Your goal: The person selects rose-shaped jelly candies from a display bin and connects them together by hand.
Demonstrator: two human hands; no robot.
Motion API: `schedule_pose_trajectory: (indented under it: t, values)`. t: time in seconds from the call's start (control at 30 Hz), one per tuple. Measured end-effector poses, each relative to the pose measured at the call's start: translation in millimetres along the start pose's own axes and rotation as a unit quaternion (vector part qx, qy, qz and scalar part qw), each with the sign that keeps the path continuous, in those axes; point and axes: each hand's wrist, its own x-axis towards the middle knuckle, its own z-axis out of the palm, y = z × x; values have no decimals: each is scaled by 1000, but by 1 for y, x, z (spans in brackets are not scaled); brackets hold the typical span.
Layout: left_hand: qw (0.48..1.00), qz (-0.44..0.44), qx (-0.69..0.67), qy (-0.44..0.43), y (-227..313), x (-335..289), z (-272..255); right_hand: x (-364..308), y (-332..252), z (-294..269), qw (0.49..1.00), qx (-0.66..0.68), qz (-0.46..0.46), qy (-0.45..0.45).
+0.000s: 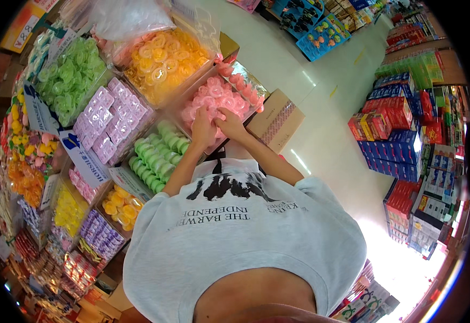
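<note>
A clear bin of pink round pieces in shiny wrapping lies in front of me. Over its near side my left hand is closed, its fingertips down among the pieces. Close beside it, my right hand is closed too, thumb and fingers pinched together toward the left hand. Whatever sits between the fingers is hidden or blends into the pink pieces. Along the bin's right edge stands a row of similar pink pieces.
Bins of orange pieces, green pieces, lilac packs and green rolls adjoin on the left. A cardboard box stands right of the pink bin. Across the shiny floor are stacked blue boxes and blue baskets.
</note>
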Motion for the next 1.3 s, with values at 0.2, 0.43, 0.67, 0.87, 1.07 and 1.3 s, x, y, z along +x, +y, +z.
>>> schedule_pose_trajectory:
  t: [0.2,0.43,0.67,0.87,1.07,1.3]
  values:
    - [997,37,9,-70,-26,29,10,15,-10,-2,994,-45,86,-43]
    - [985,128,110,-30,-58,36,18,-42,-17,-9,994,47,97,4]
    - [976,96,194,-40,-35,47,2,-86,27,-11,978,122,137,101]
    - [948,217,233,21,3,20,17,-115,28,-31,969,162,137,123]
    - [891,377,-45,-248,93,-31,69,-150,26,-57,929,224,160,247]
    - [800,299,-68,-515,139,-112,134,-265,80,-78,907,220,198,301]
